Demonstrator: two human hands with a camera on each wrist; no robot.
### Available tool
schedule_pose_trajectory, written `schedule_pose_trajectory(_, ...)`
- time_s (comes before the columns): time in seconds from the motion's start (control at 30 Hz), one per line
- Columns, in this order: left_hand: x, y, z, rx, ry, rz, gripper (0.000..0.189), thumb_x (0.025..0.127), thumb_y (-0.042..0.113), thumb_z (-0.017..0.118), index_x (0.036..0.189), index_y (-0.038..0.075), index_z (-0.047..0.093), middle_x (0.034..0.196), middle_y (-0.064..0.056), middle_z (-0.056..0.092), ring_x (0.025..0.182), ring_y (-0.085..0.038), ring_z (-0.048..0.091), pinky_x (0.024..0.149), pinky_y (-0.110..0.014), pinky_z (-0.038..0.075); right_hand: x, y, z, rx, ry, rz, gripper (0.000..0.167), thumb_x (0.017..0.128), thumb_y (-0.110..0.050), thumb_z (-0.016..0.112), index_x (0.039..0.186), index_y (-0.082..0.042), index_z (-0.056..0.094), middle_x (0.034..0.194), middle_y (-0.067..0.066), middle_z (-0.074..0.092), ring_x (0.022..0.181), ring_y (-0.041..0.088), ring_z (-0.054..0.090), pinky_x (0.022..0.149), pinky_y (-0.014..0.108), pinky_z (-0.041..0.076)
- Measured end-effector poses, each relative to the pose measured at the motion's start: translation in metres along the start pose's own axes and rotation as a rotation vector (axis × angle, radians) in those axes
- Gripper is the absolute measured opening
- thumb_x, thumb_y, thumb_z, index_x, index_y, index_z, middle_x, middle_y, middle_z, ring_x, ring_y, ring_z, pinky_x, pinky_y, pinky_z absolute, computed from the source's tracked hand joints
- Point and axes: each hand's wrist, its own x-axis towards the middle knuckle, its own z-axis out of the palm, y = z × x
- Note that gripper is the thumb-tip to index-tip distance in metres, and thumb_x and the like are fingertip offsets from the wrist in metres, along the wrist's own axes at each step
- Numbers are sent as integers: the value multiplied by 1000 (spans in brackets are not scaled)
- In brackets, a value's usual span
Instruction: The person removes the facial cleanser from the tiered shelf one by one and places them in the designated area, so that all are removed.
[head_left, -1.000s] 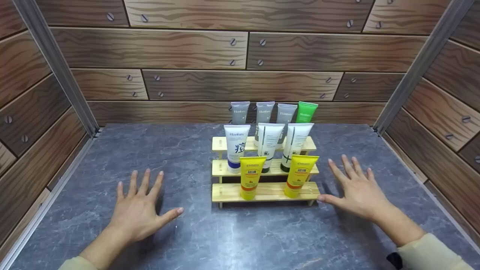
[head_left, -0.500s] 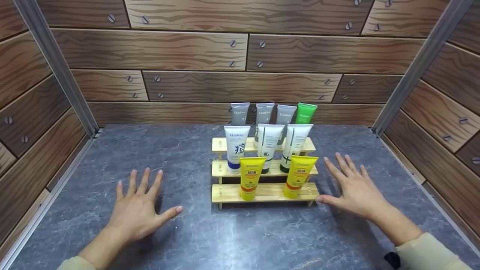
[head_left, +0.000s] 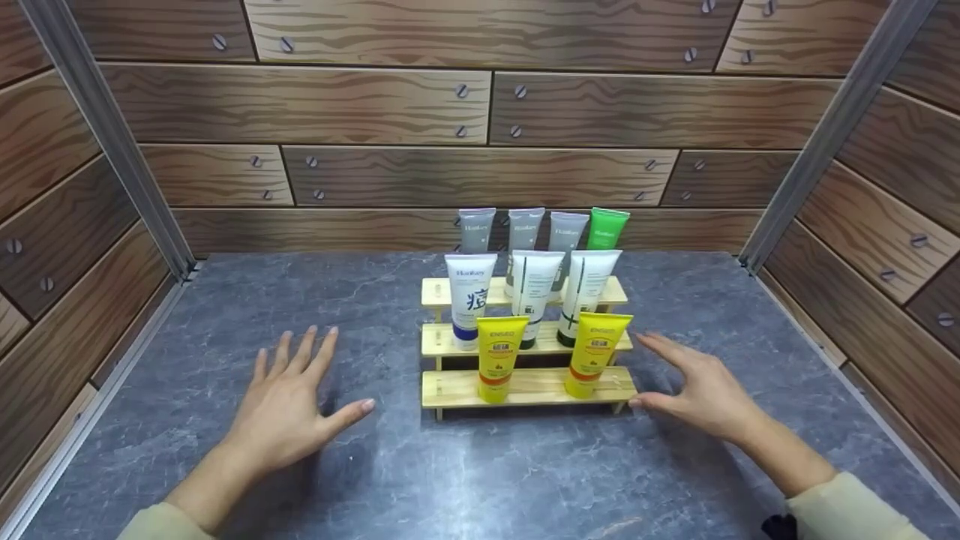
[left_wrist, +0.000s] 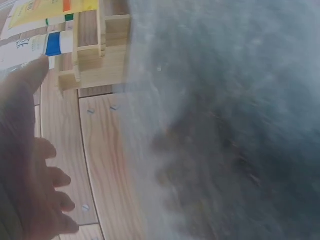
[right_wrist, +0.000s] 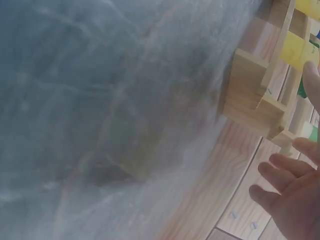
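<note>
A booth (head_left: 52, 187); wood-print walls (head_left: 375, 176) (printed screws (head_left: 462, 91) included); metal corner posts (head_left: 114, 135).

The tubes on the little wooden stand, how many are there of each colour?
Yellow tubes: 2
White tubes: 3
Grey tubes: 3
Green tube: 1
Total: 9 tubes in sight

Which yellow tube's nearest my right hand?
The right yellow tube, toward the right end of the front step; the left yellow tube stands farther from your right hand.
</note>
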Motion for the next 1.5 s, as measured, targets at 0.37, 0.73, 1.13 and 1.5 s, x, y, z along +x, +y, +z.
schedule_pose_trajectory(0.37,49,20,-21,-266,17,107,109,93,78,61,171,14,19,173,-17,21,159,-44,15,127,-61,4,1,11,8,152,-95,86,81,87,-44,88,150,-3,58,149,19,60,136,48,55,107,68,45)
schedule_pose_trajectory(0.73,98,39,-59,-506,29,226,88,101,58,65,171,27,22,172,-7,28,155,-37,33,125,-59,23,14,21,18,361,-179,104,75,89,-33,88,145,8,58,145,28,60,132,47,58,109,56,47)
schedule_pose_trajectory(1.13,146,71,-73,-725,3,292,73,104,52,63,167,28,35,167,-3,40,150,-29,44,121,-52,36,21,30,26,633,-254,91,63,91,-14,85,142,13,57,141,30,62,130,44,61,106,33,51)
schedule_pose_trajectory(1.5,176,87,-64,-957,-127,249,73,104,42,69,166,23,37,164,-11,45,146,-25,50,116,-44,45,21,29,37,736,-274,108,62,93,-10,82,143,14,54,144,32,59,132,45,59,103,24,52)
